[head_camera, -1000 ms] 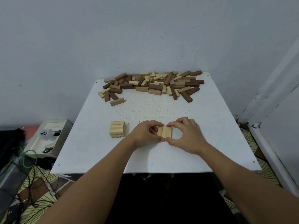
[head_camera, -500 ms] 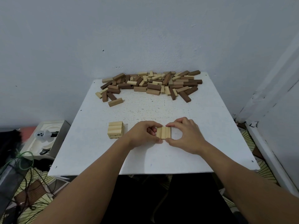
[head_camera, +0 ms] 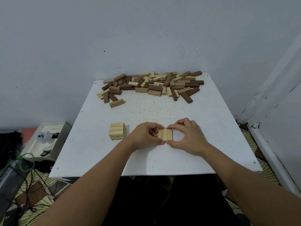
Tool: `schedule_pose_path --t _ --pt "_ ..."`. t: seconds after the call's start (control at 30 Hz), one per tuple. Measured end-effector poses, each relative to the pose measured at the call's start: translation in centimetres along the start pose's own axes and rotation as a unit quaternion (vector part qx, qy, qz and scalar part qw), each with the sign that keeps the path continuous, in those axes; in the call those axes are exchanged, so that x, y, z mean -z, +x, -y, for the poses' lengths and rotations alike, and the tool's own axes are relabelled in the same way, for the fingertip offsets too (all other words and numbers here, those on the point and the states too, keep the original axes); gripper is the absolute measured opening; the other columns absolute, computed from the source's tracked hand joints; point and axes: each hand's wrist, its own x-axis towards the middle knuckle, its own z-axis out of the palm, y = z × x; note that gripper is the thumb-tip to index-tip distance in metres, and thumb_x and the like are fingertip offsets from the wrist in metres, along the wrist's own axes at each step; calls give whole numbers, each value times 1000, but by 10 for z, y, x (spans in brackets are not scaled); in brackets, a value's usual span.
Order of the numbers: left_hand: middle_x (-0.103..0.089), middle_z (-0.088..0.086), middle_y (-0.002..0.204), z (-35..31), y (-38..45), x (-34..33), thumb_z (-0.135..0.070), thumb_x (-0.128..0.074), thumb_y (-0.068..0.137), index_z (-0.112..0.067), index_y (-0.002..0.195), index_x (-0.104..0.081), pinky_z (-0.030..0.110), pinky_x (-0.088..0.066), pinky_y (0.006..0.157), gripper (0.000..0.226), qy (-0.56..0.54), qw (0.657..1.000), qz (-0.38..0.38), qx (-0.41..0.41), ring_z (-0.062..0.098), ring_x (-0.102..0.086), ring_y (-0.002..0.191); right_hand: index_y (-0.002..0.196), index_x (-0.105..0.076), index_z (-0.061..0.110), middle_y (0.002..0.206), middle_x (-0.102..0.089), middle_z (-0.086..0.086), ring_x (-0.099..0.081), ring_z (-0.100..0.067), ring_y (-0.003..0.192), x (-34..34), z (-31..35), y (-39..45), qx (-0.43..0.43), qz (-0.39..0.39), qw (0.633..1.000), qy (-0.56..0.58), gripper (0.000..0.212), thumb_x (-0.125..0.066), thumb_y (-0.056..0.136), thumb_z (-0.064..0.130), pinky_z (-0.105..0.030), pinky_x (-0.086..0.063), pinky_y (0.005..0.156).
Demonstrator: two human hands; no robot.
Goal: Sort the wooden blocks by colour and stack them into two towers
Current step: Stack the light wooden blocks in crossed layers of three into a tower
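With both hands closed in around the row of three light blocks (head_camera: 165, 134) near the front middle of the bench (head_camera: 211, 144), I treat this step as squaring that row before it goes anywhere. My left hand (head_camera: 146, 136) has its fingers curled against the row's left side and its thumb at the near end; my right hand (head_camera: 187, 137) pinches the row between a forefinger at the far end and a thumb at the near end. To do this well, I judge that pressure should come evenly from both sides so the three blocks sit flush with no gaps, and that any lift should keep the row level, or the middle block may slip out. The started light tower (head_camera: 117, 131) stands just left of my left hand, a few layers high; the exact layer count I cannot read from this angle. If the row belongs there, it should probably go on crosswise to the layer beneath. The mixed pile of dark and light blocks (head_camera: 151, 85) lies well apart along the far edge by the wall (head_camera: 146, 38). No dark tower shows yet. Nothing stands between the row and the tower except my own left hand, which must clear first. Off the bench to the left, a pale box with a small white figure (head_camera: 44, 136) and some cables (head_camera: 24, 160) sit on the floor.
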Motion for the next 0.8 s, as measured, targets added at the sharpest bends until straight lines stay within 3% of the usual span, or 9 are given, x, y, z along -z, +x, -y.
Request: schedule_pose_path --t 0.23,0.43,0.57,0.63,0.7,0.8 --pt "-61 -9 81 -7 -1 3 -22 -94 73 -32 119 -74 21 -49 70 51 27 1000 -5 1 2 -56 68 130 -60 49 118 -41 21 -32 -3 113 1 8 0 -1 -14 1000 18 59 -77 75 62 -34 -30 109" --pt "-46 -13 61 -22 -14 38 -33 -93 74 -35 121 -73 28 -33 61 51 91 995 -34 -22 4 -40 54 125 -64 48 117 -41 19 -37 -9 117 7 38 10 15 -24 994 103 54 -83 75 48 -31 -33 104" --pt "-44 -11 70 -27 -30 80 -35 -93 74 -41 119 -72 22 -32 59 51 137 988 -66 -28 5 -40 62 125 -64 47 118 -42 17 -38 -9 118 5 76 31 47 -30 990 131 53 -83 75 48 -31 -34 104" --pt "-58 -9 105 -19 -37 100 -48 -92 70 -48 120 -69 25 -44 78 55 176 980 -83 -31 8 -52 91 126 -64 46 119 -42 16 -38 -9 119 -1 95 42 62 -23 989 135 54 -83 75 48 -32 -34 105" --pt "-47 -8 142 -7 -45 118 -61 -89 66 -58 120 -66 47 -42 107 59 210 972 -104 -16 18 -45 126 125 -64 46 120 -42 16 -38 -10 119 -9 113 52 72 -13 989 130 54 -81 74 51 -33 -34 105" --pt "-42 -7 133 7 -58 136 -56 -88 72 -62 119 -64 53 -33 115 53 212 970 -118 15 20 -33 132 125 -65 46 120 -42 17 -37 -8 120 -25 133 61 72 3 987 141 53 -82 75 50 -30 -34 105"
